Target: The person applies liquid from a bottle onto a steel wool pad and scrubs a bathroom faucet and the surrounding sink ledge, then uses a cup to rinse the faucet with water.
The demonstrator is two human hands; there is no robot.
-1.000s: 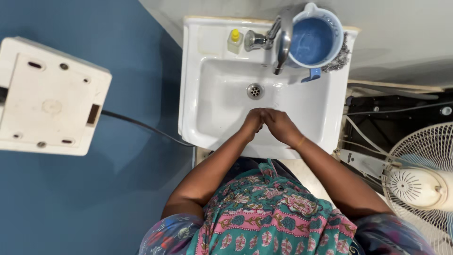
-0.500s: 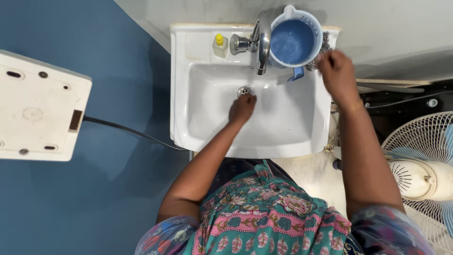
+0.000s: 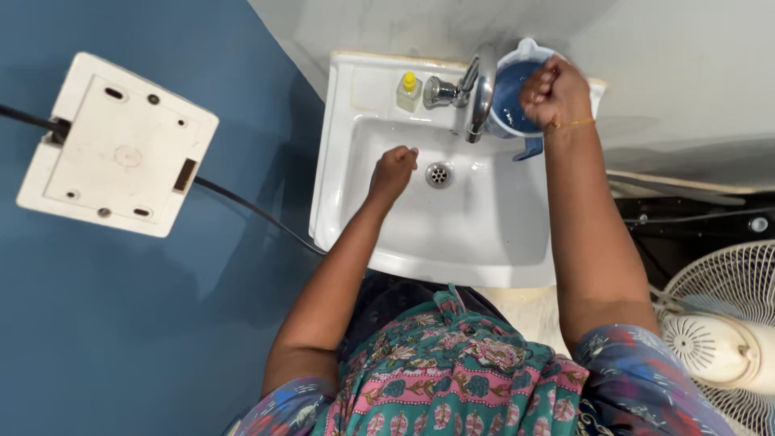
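In the head view, the left hand (image 3: 393,172) hangs loosely curled inside the white sink (image 3: 484,234), just left of the drain (image 3: 437,174), grasping nothing that can be seen. The right hand (image 3: 555,94) is clenched into a fist over the blue jug (image 3: 512,101), which stands on the sink's back ledge beside the chrome tap (image 3: 478,93) (whether the fist grips anything cannot be told). A small bottle with a yellow cap (image 3: 408,91) stands left of the tap. A white box (image 3: 117,145) with a black cable sits on the blue wall, and a white fan (image 3: 718,339) stands at lower right
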